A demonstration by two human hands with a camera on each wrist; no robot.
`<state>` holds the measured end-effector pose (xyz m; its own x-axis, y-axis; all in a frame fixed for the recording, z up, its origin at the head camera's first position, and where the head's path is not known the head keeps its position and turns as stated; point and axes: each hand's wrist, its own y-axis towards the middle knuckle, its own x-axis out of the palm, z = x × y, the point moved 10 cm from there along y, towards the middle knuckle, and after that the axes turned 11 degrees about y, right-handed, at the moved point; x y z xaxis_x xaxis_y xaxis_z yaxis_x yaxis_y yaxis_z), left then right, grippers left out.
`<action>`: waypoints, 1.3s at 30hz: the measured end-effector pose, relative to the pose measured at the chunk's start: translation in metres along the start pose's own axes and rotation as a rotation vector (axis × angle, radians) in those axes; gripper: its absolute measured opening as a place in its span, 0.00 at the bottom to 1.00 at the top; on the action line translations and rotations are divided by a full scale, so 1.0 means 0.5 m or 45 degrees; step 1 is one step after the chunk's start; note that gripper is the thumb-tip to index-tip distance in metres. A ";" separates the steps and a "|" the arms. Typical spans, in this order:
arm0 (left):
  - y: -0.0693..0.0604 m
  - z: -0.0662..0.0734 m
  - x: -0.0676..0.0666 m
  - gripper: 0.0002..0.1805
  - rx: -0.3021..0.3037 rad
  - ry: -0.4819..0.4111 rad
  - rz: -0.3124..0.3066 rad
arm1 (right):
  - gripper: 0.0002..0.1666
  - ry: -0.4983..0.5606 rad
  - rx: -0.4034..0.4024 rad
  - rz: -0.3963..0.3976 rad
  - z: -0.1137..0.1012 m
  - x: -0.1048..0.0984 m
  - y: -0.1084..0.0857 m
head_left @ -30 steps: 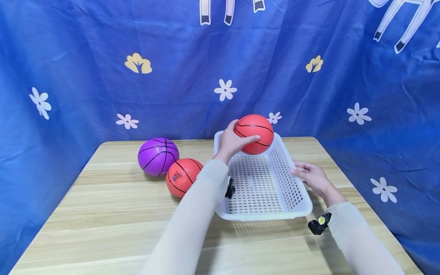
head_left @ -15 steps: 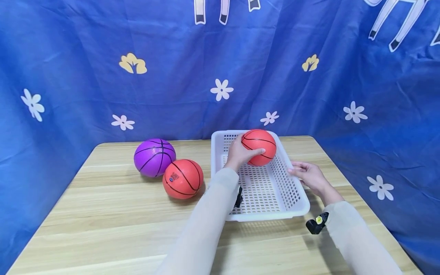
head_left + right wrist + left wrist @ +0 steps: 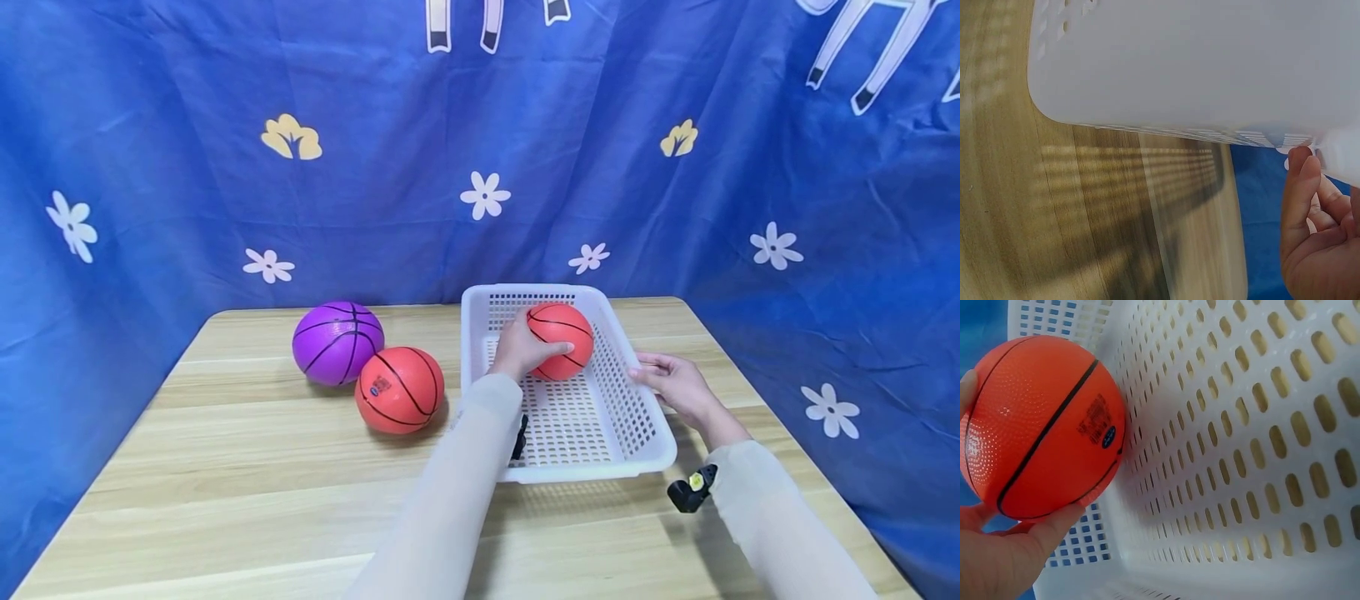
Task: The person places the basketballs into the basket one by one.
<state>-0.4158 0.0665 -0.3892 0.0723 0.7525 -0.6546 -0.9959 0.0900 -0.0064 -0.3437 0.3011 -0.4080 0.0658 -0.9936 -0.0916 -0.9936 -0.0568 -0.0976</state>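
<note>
My left hand (image 3: 520, 346) grips a red toy basketball (image 3: 564, 342), its thumb across the near side of the ball. The ball is inside a white plastic basket (image 3: 567, 473) with slotted walls, towards its far end. In the left wrist view the ball (image 3: 1047, 425) is close to the slotted basket floor; whether it touches the floor I cannot tell. My right hand (image 3: 678, 387) holds the basket's right rim. The right wrist view shows the fingers (image 3: 1300, 187) curled at the basket's edge.
Left of the basket, a second red basketball (image 3: 399, 390) and a purple basketball (image 3: 337, 343) sit together on the wooden table (image 3: 247, 500). A blue curtain (image 3: 375, 217) hangs behind the table and along its sides.
My left hand has lowered the red basketball from above the basket down into it. The right hand stays on the rim. The two other balls keep their places on the table.
</note>
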 end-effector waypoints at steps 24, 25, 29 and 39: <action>-0.009 0.058 -0.151 0.56 0.102 -0.087 0.260 | 0.35 -0.038 0.003 -0.016 -0.005 0.005 -0.005; -0.010 0.061 -0.161 0.56 0.106 -0.078 0.272 | 0.35 -0.041 0.005 -0.015 -0.004 0.005 -0.004; -0.011 0.065 -0.201 0.56 0.107 -0.038 0.315 | 0.34 -0.048 0.020 -0.007 0.000 0.002 -0.003; -0.015 0.039 -0.313 0.56 0.190 0.062 0.402 | 0.34 -0.058 0.003 -0.013 -0.002 0.005 -0.002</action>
<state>-0.4186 -0.0392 -0.2719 -0.2443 0.7268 -0.6419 -0.9496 -0.0451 0.3102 -0.3425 0.2984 -0.4071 0.0802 -0.9875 -0.1358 -0.9926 -0.0667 -0.1014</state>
